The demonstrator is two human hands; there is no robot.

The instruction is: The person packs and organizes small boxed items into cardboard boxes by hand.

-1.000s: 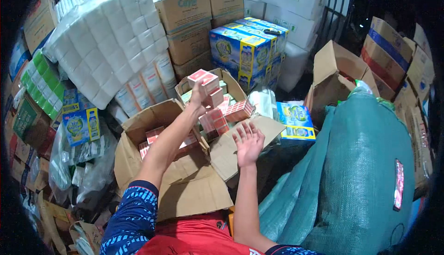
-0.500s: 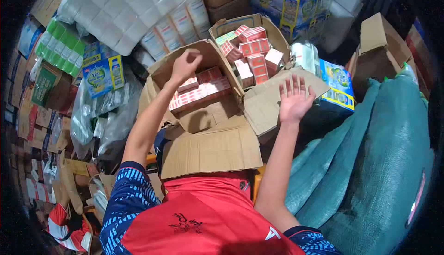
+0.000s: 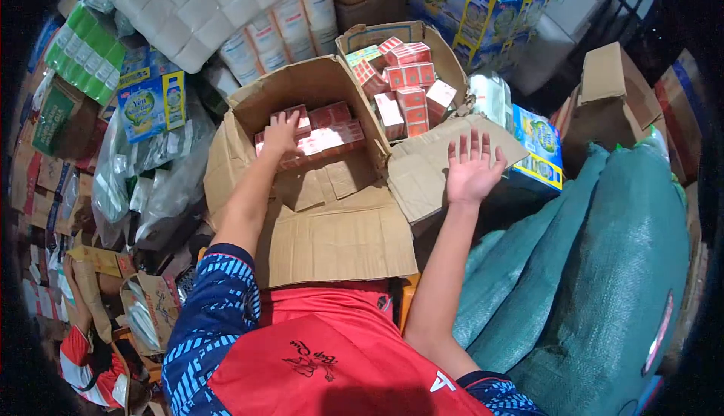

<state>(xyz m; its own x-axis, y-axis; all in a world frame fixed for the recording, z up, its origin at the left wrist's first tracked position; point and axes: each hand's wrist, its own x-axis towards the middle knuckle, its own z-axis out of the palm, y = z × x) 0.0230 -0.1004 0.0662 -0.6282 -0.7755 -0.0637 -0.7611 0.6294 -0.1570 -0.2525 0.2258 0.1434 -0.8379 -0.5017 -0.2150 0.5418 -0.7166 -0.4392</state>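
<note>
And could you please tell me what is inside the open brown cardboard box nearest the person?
The open brown cardboard box holds small rectangular red-and-white cartons; the left hand covers part of those at the left. Anything beneath the cartons is hidden.

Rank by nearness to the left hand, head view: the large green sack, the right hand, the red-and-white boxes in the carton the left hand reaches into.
1. Red-and-white boxes: right at the left hand, inside the carton.
2. Right hand: off to the right, palm open.
3. Large green sack: farthest, at the view's right.
</note>
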